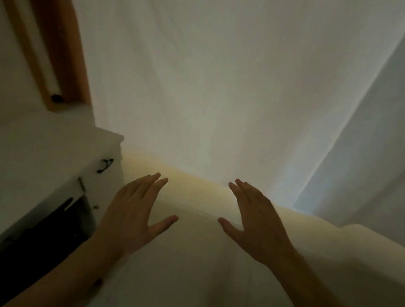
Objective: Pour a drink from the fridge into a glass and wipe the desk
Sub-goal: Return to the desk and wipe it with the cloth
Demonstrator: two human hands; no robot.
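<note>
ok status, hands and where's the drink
Left hand and right hand both open, empty, held out over a pale surface. No drink, glass or fridge in view. Dim and blurred; white cabinet at left, nothing in the way.

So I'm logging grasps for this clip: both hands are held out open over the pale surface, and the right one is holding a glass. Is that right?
Not quite. The head view shows the right hand empty, fingers spread; no glass is visible. The left hand is open over the pale surface too.
</note>
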